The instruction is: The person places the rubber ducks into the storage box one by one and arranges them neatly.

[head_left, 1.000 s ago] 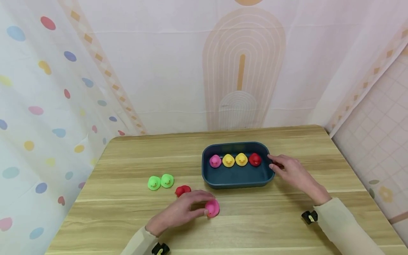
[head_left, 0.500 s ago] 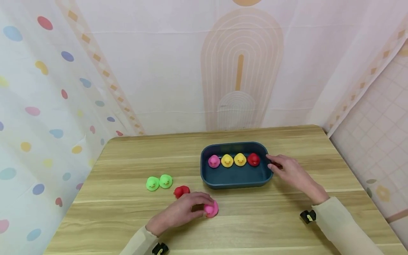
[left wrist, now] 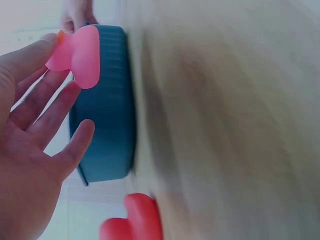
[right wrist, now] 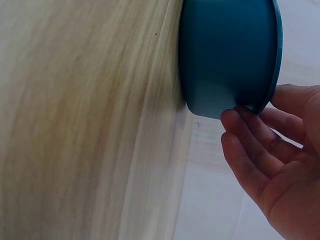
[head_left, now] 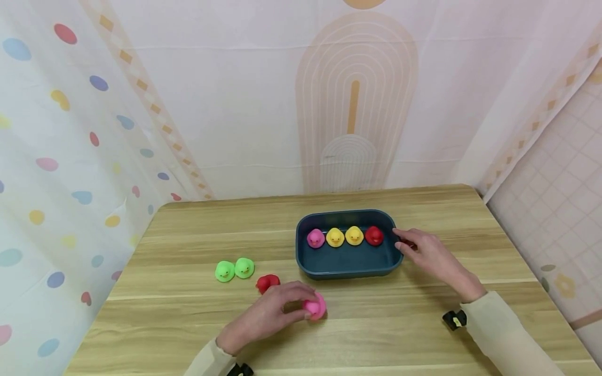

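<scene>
In the head view my left hand (head_left: 270,312) pinches a pink rubber duck (head_left: 316,307) between thumb and fingers, in front of the container. The left wrist view has this pink duck (left wrist: 86,57) at the fingertips, raised off the table. My right hand (head_left: 433,257) holds the right end of a dark blue oblong container (head_left: 350,265), its fingertips at the rim and against the outer wall in the right wrist view. Inside the container, a pink duck (head_left: 316,238), two yellow ducks (head_left: 345,236) and a red duck (head_left: 374,235) sit in one row.
Just behind my left hand, a red duck (head_left: 268,283) lies tipped over on the wooden table (head_left: 376,334). Two green ducks (head_left: 234,269) stand side by side farther left. A patterned curtain (head_left: 235,104) hangs behind the table.
My left fingers have closed on the pink duck and raised it slightly, shifting it a little to the right. My right hand stays at the container's end.
</scene>
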`<state>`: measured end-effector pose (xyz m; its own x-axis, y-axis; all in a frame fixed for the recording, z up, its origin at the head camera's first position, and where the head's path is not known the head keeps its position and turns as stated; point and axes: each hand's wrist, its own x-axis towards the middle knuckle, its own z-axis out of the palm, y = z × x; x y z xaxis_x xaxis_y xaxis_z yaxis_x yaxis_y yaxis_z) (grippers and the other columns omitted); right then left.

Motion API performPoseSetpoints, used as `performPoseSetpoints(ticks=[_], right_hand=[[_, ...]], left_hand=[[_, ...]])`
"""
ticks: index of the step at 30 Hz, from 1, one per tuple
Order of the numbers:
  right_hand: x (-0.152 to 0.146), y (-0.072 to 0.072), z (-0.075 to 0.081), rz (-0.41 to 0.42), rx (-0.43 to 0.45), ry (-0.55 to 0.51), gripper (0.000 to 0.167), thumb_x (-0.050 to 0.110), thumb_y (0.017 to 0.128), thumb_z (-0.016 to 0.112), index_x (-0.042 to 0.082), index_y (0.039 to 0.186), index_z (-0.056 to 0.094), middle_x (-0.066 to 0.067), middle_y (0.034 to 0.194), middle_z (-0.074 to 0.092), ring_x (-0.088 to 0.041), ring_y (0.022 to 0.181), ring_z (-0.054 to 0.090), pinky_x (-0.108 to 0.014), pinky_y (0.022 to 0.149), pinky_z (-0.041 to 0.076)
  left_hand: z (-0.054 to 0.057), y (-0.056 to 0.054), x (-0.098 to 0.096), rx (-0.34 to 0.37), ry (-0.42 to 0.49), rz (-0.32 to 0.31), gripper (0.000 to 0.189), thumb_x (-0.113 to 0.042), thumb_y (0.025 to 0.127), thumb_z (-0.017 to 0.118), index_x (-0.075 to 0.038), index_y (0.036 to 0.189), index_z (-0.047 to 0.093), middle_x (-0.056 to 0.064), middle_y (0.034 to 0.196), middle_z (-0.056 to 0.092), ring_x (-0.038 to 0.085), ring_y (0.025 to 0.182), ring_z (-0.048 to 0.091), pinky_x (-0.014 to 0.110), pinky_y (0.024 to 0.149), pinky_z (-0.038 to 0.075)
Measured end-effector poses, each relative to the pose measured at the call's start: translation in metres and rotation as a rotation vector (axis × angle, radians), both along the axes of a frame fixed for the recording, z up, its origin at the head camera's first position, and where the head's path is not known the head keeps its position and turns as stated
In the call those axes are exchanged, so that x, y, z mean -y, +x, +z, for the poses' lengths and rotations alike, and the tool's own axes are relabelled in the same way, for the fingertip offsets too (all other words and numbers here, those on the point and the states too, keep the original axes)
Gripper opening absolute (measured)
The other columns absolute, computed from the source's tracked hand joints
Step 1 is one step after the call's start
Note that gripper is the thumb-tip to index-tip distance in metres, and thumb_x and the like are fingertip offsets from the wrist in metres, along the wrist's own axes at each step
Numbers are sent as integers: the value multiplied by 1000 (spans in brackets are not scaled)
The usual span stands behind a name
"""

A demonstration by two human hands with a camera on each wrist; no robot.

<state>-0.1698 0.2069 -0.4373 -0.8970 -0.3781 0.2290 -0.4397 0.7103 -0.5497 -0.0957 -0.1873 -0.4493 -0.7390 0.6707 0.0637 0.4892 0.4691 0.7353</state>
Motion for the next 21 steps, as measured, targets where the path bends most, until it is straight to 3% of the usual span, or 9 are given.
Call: performPoseSetpoints(ticks=[10,16,21], right_hand=[[-1,0,-1,8,-6,-11,37,12,103,65,-6,136,64,-4,97,68,-14,76,52,-27,63,46],[-1,0,-2,1,-17,-9,36,10,102,66,-5,135,65,-7,102,70,-15,77,54,-27,65,47],[-1,0,-2,-4,-16,-10,36,9,102,66,-6,135,65,-9,103,70,-16,79,55,-28,67,48]], left_hand=[[20,4,-11,-81,73,39,28,-26,97,76,-21,124,75,-9,132,68,14,127,61,36,107,51],[24,2,-18,-205,121,25,27,-21,95,78,-17,121,76,-4,130,69,17,126,62,35,105,53],[25,-1,-24,-245,161,33,27,-17,94,79,-16,121,76,-4,128,70,16,123,64,34,102,55]])
